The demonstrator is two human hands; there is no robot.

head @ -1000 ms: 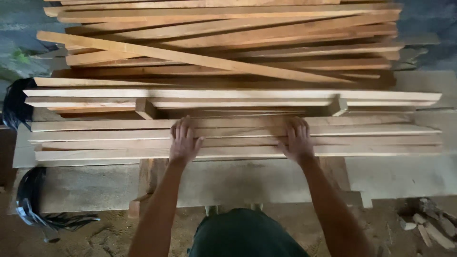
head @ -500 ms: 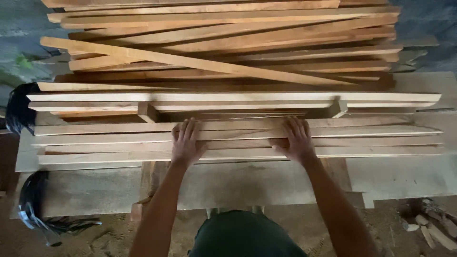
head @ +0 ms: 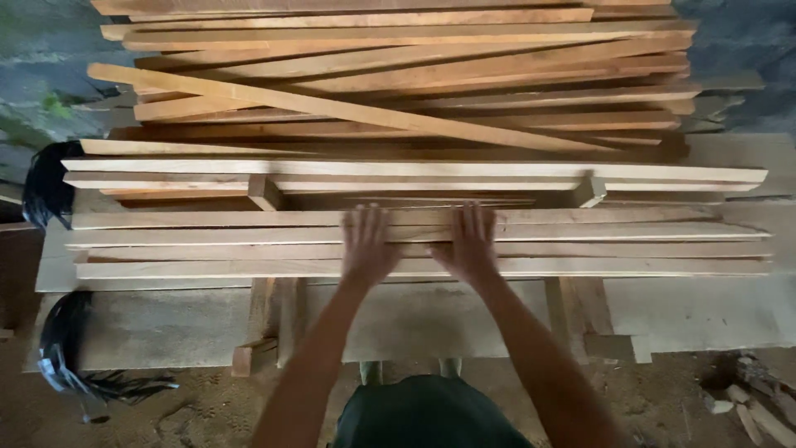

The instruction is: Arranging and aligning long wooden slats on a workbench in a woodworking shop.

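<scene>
A rough woodworking shop: stacked timber slats (head: 398,75) behind a plank workbench (head: 166,323), dirt floor (head: 207,411).

Both hands now lie closer together than a second ago. The left hand (head: 369,245) has slid rightward along the pale wooden slats (head: 207,245), and the right hand (head: 471,243) has slid leftward, so only a narrow gap of wood shows between them where a wide stretch showed before. Both palms are flat, fingers spread, on the same slats. The forearms now converge toward the hands instead of running nearly parallel.
</scene>
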